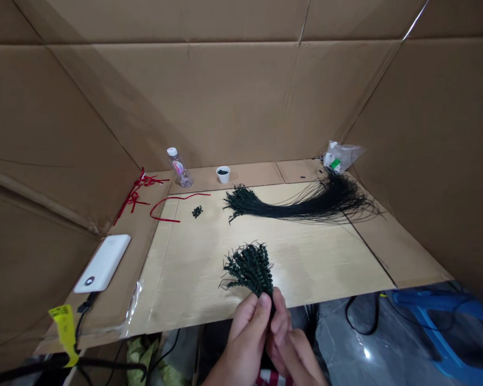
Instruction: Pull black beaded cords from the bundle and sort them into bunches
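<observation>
Both bare hands are busy right at the near edge of the desk (177, 279) - the left hand (245, 338) and the right hand (295, 356) are closing on the lower end of a dark green beaded bundle (249, 268), and the grip on each side is shut tight, with fingers and thumbs pinching it. The beaded strands are fanning out toward the far side, while the fingers are hiding the very bottom of the bundle.

Farther back, a second beaded bundle (241, 201) is lying across the pale board, its thin black strands (330, 201) sweeping right toward a crumpled plastic bag (340, 156). Left of it, a small pile of loose dark beads (197, 212) is sitting beside a red cord (177, 206), with a clear water bottle (179, 169) and a white cup (222, 174) standing along the far edge. A white power bank (102, 262) is lying on the near left.

Main risk I'm seeing: the bundle is being held out past the desk edge, so any slip in that pinch could be sending strands or beads down to the floor. Those long black strands could also be tangling if they get dragged, and a knocked bottle could be soaking the lot
</observation>
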A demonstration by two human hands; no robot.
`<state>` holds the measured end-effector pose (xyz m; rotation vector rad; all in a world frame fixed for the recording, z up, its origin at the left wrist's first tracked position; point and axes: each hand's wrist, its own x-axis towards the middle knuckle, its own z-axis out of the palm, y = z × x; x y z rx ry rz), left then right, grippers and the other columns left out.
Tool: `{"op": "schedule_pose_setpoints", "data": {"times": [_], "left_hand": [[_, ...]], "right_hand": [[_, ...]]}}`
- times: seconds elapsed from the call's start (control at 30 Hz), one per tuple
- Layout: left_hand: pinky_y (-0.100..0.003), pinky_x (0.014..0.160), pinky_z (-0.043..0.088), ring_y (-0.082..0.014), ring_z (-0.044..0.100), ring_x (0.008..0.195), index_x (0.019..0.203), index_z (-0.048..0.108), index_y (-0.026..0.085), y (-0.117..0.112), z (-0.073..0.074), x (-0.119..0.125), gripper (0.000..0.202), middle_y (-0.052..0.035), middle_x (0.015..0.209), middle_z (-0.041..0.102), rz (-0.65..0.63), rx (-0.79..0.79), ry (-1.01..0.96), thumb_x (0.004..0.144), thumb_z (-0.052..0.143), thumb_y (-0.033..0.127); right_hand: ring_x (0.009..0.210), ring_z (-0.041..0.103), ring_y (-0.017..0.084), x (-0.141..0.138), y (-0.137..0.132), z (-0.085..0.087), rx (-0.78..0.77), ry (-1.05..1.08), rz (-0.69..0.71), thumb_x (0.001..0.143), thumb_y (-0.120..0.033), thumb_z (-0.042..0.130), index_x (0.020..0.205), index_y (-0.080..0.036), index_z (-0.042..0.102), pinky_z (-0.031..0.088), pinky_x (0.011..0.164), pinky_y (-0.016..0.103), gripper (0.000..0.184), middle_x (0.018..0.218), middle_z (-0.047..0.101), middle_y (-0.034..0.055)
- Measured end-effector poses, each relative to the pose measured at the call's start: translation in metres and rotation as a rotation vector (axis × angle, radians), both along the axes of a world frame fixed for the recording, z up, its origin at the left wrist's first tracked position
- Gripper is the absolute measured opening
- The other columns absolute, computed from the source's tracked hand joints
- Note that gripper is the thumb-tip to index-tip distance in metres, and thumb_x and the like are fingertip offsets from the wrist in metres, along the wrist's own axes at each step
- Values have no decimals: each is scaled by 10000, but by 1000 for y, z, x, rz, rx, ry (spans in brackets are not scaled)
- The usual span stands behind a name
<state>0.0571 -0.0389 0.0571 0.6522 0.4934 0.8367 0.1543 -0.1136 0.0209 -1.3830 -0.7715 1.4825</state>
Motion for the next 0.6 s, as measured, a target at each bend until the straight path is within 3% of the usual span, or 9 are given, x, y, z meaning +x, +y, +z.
{"op": "schedule_pose_setpoints", "data": {"times": [0.17, 0.27, 0.37, 0.5, 0.6], "left_hand": [[-268, 709, 438, -132, 472, 678, 823, 562, 189, 3, -1, -2, 440, 14, 716, 468, 27, 18, -9, 1084, 633, 536], [-224, 560, 380, -119, 463, 644, 837, 586, 179, 4, 5, -6, 471, -22, 775, 553, 37, 59, 115, 1091, 598, 576], [-204, 418, 291, -103, 424, 552, 891, 635, 178, 2, 5, -7, 521, -36, 811, 611, -30, 34, 166, 1061, 581, 667], [-193, 479, 373, -97, 445, 547, 820, 655, 161, -3, -7, -5, 583, -32, 720, 612, -27, 64, 221, 1033, 606, 701], [-206, 506, 384, -101, 473, 552, 796, 657, 156, -5, -10, -5, 610, -30, 686, 608, -2, 54, 305, 1001, 638, 730]], "right_hand": [[489, 305, 111, 2, 10, 11, 64, 3, 88, 898, -970, 502, 553, -240, 456, 237, 507, 288, 809, 497, 376, -49], [459, 394, 126, 3, 11, 20, 86, -64, 79, 947, -928, 483, 616, -223, 590, 322, 505, 278, 786, 479, 455, -33], [482, 479, 167, 2, 13, 26, 81, -86, 37, 933, -927, 514, 671, -225, 685, 408, 516, 297, 769, 512, 544, 5], [604, 591, 227, -1, 16, 26, 91, -81, -7, 925, -908, 562, 702, -243, 725, 470, 561, 315, 719, 581, 594, 30], [614, 577, 223, -1, 14, 23, 48, -57, -20, 926, -907, 564, 746, -247, 740, 471, 575, 315, 706, 594, 580, 24]]}}
